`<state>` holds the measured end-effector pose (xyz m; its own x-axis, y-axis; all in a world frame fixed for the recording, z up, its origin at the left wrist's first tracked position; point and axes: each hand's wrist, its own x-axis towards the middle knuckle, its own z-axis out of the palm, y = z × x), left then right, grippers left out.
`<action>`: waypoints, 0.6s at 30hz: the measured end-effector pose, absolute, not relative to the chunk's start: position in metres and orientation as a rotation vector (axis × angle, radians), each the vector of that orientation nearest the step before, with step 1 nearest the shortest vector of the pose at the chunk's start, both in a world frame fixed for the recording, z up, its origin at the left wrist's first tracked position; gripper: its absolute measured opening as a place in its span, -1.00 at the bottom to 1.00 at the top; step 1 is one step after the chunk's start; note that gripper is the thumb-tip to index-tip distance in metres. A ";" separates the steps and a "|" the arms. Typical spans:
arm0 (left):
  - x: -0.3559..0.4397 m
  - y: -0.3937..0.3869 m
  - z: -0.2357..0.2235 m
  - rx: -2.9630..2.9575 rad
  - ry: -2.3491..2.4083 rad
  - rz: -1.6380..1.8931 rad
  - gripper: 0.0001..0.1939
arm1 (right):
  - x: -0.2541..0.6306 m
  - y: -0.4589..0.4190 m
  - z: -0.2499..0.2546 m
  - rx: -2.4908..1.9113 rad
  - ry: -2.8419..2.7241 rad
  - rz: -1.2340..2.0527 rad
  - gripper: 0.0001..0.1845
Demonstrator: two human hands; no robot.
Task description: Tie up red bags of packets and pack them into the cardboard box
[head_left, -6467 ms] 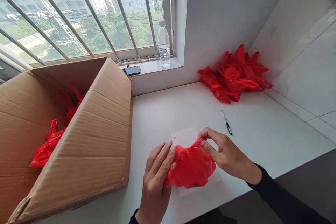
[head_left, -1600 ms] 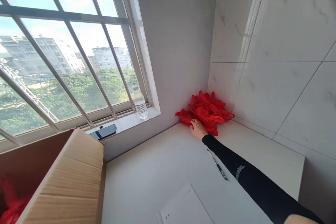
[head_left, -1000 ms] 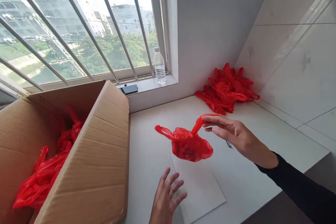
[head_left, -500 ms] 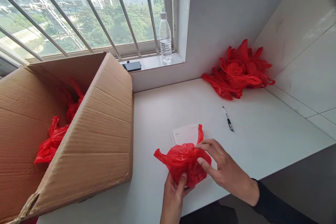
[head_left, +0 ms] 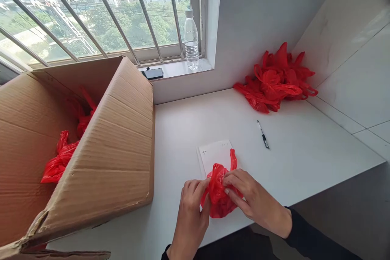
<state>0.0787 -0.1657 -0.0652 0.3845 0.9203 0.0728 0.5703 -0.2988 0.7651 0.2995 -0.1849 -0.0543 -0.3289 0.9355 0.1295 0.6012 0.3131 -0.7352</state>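
A red plastic bag (head_left: 219,201) sits low on the white table near its front edge, bunched at the top, with one handle sticking up on its far right. Its contents do not show clearly. My left hand (head_left: 192,203) is closed at the bag's left side, thumb and fingers pinching the plastic. From the right, my right hand (head_left: 245,190) pinches the gathered plastic near the top. A white notepad (head_left: 215,152) with small handwriting lies just behind the bag, partly covered by it.
On the left stands a large open cardboard box (head_left: 122,146) holding red bags (head_left: 61,158). A pen (head_left: 263,136) lies right of the notepad. More red bags (head_left: 277,81) are heaped at the back right. The windowsill bears a water bottle (head_left: 191,44) and a phone (head_left: 152,74).
My left hand has moved from under the bag up to its left side. My right hand has closed on the plastic at the top. The left handle no longer sticks out sideways.
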 end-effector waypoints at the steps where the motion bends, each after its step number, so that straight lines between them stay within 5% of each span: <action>1: 0.081 -0.165 -0.065 1.972 1.292 0.687 -0.67 | 0.301 -0.186 -0.055 -1.363 -2.049 0.791 -0.77; 5: 0.079 -0.166 -0.069 1.871 1.391 0.754 -0.68 | 0.307 -0.187 -0.060 -1.419 -2.142 0.770 -0.61; 9: 0.069 -0.172 -0.075 1.679 1.489 0.871 -0.55 | 0.311 -0.185 -0.059 -1.445 -2.201 0.761 -0.70; 18: 0.071 -0.186 -0.078 1.805 1.326 0.853 -0.69 | 0.314 -0.185 -0.062 -1.436 -2.226 0.756 -0.72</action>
<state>0.0712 -0.1862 -0.0785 0.2492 0.9642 0.0904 0.4817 -0.2044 0.8522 0.3136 -0.1845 -0.0622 -0.4026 0.9149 0.0293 0.7081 0.3315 -0.6235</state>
